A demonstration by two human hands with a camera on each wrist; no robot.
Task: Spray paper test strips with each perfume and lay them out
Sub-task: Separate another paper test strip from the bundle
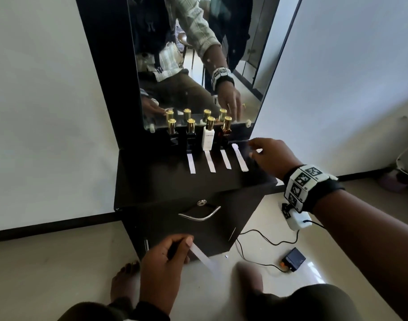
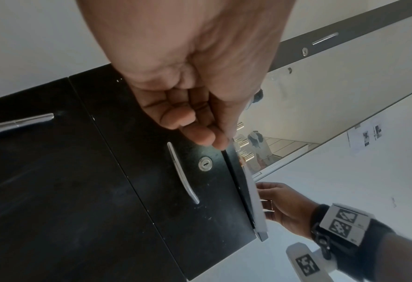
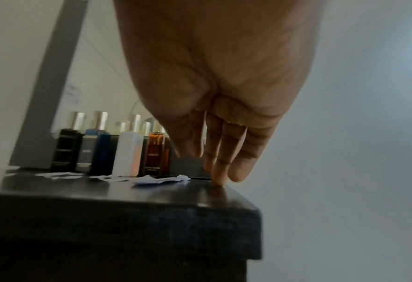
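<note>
Left grip (image 1: 162, 262): thumb and curled fingers pinch one spare paper strip (image 1: 204, 258), long axis running away rightward, held low before the tabletop (image 1: 152, 181).

Right grip (image 1: 271, 157): fingers straight, empty, fingertip on tabletop; just beside it, nearest of four laid strips (image 1: 240, 158).

Perfume bottles (image 1: 208, 135): four, capped, contents unreadable, beyond the strips.
</note>
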